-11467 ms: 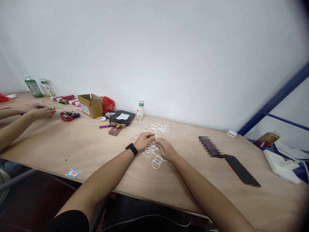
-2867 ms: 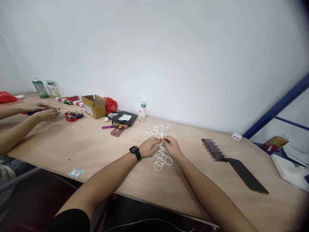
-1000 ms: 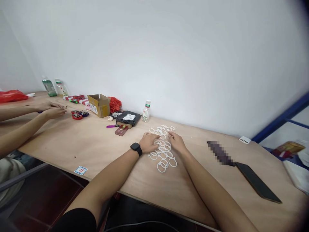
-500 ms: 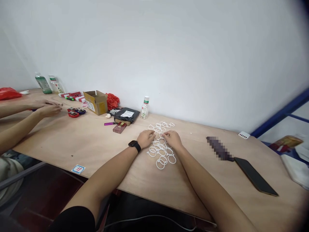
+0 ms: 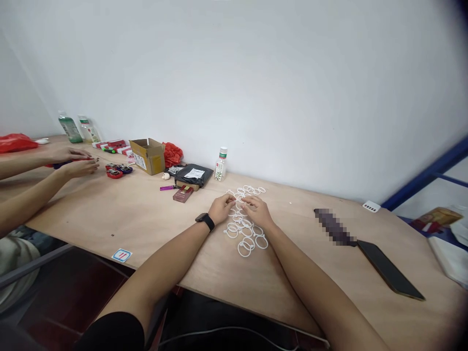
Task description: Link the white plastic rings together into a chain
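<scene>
Amid near and far white rings (image 5: 241,220), left hand (image 5: 221,208) and right hand (image 5: 258,210) seem mid-handling (fingers bent; whether clamped, I cannot tell), so the next move calls for fine control.

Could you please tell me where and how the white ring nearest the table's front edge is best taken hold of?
I would pinch this white ring by the near arc of its thin band, coming from the front edge of the table. It appears to lie flat, and its far side overlaps another ring, while the near arc looks free.
</scene>
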A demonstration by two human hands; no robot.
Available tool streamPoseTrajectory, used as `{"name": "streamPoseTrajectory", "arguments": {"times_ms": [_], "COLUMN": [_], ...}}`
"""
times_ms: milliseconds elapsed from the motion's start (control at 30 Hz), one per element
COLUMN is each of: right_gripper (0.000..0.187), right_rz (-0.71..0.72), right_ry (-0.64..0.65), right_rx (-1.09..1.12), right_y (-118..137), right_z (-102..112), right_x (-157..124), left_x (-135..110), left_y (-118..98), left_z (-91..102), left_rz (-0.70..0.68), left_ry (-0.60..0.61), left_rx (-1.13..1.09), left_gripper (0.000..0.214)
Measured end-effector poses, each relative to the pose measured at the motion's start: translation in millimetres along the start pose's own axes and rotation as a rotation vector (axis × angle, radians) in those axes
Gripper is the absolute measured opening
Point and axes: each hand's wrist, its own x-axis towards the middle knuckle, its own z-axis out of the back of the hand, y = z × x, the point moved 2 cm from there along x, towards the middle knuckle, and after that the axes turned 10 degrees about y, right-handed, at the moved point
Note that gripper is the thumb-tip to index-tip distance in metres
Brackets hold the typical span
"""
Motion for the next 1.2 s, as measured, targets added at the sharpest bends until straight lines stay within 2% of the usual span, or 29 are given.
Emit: {"name": "streamPoseTrajectory", "arguments": {"times_ms": [200,300,367,433,567,700,800,867,1033,1200], "right_gripper": [0.043,0.047,0.046,0.045,0.051,0.056,0.055,0.054,0.047,0.032], "right_rz": [-0.153,-0.236,-0.281,-0.308,-0.422,-0.498,-0.440,-0.403,-0.426,-0.443], "right_ry": [-0.029,-0.077,-0.088,-0.030,0.222,0.376,0.374,0.327,0.224,0.272], "right_rx": [0.261,0.285,0.183,0.008,-0.307,-0.402,-0.461,-0.519,-0.654,-0.701], "right_y": [-20.6,-36.9,-47.2,-54.6,-61.7,-62.1,-58.5,-54.5,-44.9,-41.9], "right_z": [-4.3,-1.5,2.5,5.2,2.1,-2.5,-1.1,1.7,8.7,10.5], "right_x": [0.7,3.3,4.9,5.6,3.2,-0.3,-1.1,-1.5,-4.9,-8.3], "left_x": [-0.1,0.1,-0.2,-0.8,-2.0,-2.4,-1.9,-1.4,-1.7,-3.2], "left_y": [-10.7,-16.7,-20.0,-22.4,-25.2,-26.3,-25.5,-25.1,-27.5,-26.7], "left_z": [0.7,1.7,2.5,2.8,2.1,1.3,1.4,1.9,2.3,0.3], "left_rz": [-0.031,-0.023,0.000,0.023,0.047,0.037,0.027,0.023,0.009,0.016], "left_ry": [0.013,-0.013,-0.021,-0.018,-0.025,-0.029,-0.016,0.000,0.021,0.033], "left_rx": [-0.064,-0.061,-0.049,-0.043,-0.028,0.005,0.025,0.042,0.090,0.157], "left_gripper": [0.017,0.017,0.015,0.012,0.009,0.009,0.010,0.010,0.011,0.015]}}
